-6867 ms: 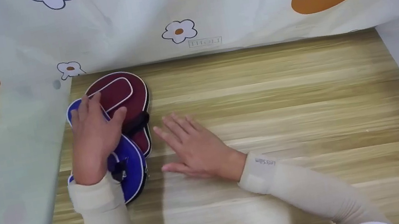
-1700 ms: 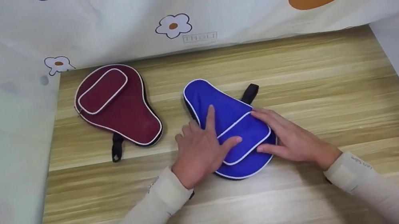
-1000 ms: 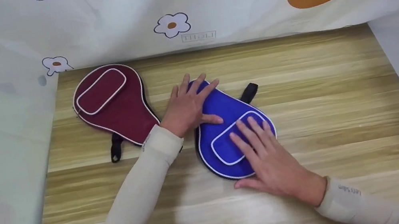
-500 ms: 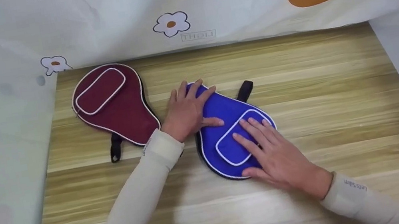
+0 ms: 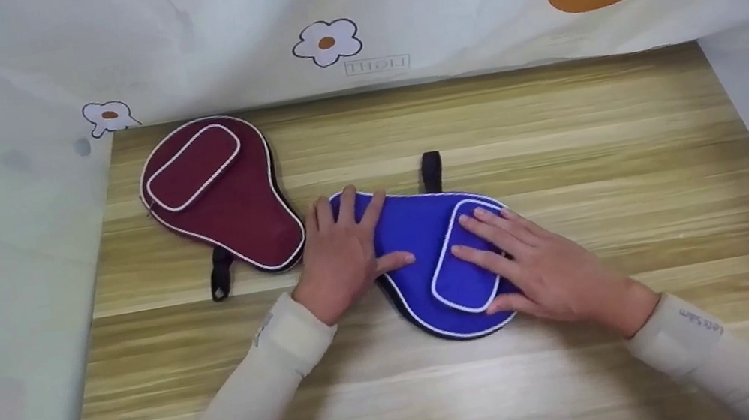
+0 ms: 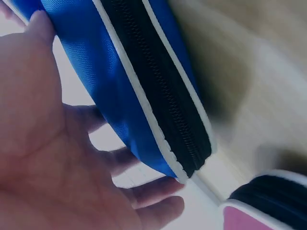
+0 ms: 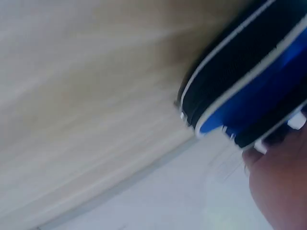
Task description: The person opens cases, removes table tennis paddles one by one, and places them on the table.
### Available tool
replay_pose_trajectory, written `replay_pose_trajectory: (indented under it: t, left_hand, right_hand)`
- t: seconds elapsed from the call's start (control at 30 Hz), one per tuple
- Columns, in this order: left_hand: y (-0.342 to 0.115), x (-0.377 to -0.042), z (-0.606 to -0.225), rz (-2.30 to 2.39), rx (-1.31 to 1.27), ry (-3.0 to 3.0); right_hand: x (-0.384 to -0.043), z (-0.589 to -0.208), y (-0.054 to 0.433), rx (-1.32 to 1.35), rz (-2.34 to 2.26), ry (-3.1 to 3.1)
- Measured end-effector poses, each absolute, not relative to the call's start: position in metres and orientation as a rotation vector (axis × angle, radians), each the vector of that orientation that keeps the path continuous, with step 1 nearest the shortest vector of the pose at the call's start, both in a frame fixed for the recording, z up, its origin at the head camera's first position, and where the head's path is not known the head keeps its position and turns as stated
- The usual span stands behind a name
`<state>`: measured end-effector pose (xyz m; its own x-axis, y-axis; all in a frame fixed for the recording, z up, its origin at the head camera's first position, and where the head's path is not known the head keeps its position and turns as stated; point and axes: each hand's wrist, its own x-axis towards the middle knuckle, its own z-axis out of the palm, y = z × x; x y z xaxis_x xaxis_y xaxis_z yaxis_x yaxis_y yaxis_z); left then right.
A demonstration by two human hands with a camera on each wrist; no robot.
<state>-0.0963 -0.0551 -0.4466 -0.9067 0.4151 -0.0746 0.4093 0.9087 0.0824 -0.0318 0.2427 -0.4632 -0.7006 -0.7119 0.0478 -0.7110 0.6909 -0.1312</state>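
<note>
A blue table tennis paddle case (image 5: 416, 230) with white piping lies flat in the middle of the table, its narrow end to the left. My left hand (image 5: 344, 257) rests spread over that narrow end, the thumb on the case's face. Over the pocket at the wide end lies my right hand (image 5: 559, 266), fingers extended. In the left wrist view the blue case's black zipper side (image 6: 163, 81) runs past my fingers. The right wrist view shows the case's rounded end (image 7: 240, 72). A maroon paddle case (image 5: 228, 196) lies to the left, its narrow end close to my left hand.
The wood-grain table (image 5: 559, 133) extends around both cases. A patterned cloth (image 5: 447, 8) hangs along the back edge, and a pale cloth wall (image 5: 1, 341) borders the left. Black straps stick out from the blue case (image 5: 432, 171) and the maroon case (image 5: 221, 274).
The blue case came off the maroon one to the table's middle. The maroon case was turned and lies at the back left. Lately the blue case has rotated counterclockwise under both hands.
</note>
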Motion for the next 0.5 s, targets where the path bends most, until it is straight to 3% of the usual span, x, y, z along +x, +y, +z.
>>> replay_pose_trajectory:
  t: [0.5]
  left_hand:
    - [-0.075, -0.046, -0.445, 0.178, 0.646, 2.979]
  right_hand:
    - [-0.057, -0.461, 0.288, -1.01, -0.277, 2.92]
